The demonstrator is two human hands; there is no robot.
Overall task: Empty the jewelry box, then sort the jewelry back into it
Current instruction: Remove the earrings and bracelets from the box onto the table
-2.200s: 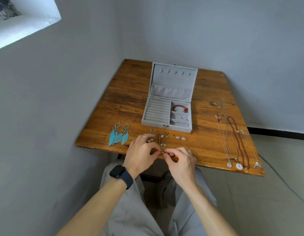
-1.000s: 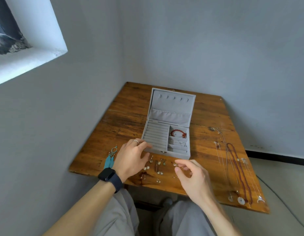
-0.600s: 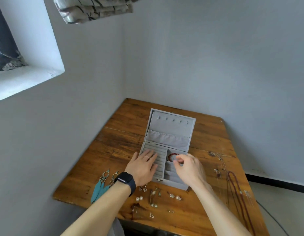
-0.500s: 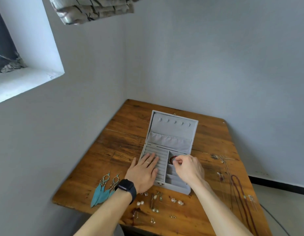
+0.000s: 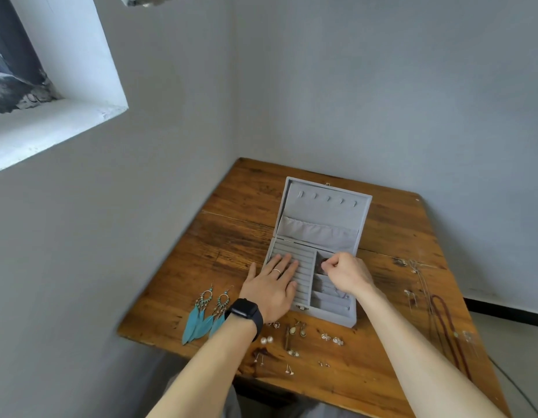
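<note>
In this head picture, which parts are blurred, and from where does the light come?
Head view: soft daylight enters from the window recess at upper left, with no glare on the table; the necklaces near the right edge are smeared by blur, while the jewelry box and feather earrings look sharper; the wide-angle lens stretches the picture's edges.

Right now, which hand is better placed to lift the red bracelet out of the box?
The right hand: its curled fingers seem to pinch the red bracelet in the far right compartment. The left hand lies flat on the ring rows of the jewelry box, likely steadying it.
</note>
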